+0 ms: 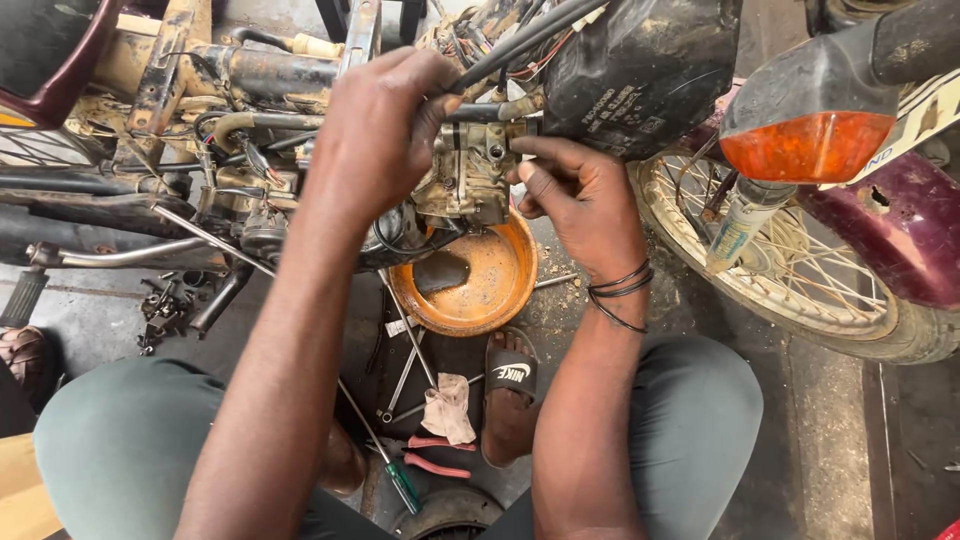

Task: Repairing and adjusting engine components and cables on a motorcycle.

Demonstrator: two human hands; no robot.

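Knees in grey trousers fill the bottom edge, a sandalled foot (510,395) between them on the floor. Just at ten o'clock of the foot: crumpled rag (448,408), red-handled pliers (437,455), green-handled screwdriver (403,486), loose spanners. Further out, orange basin (490,285) sits under the engine, a dark piece lying in it.

Above the basin, carburettor (468,170) hangs on the stripped motorcycle frame. Left hand (375,135) closed around a black hose (520,40) at the carburettor's eleven o'clock. Right hand (580,195) touches the carburettor at three o'clock, fingers curled against its body; what they pinch is probably hidden. Farther at three o'clock: spoked wheel (800,270), amber indicator lamp (805,145).
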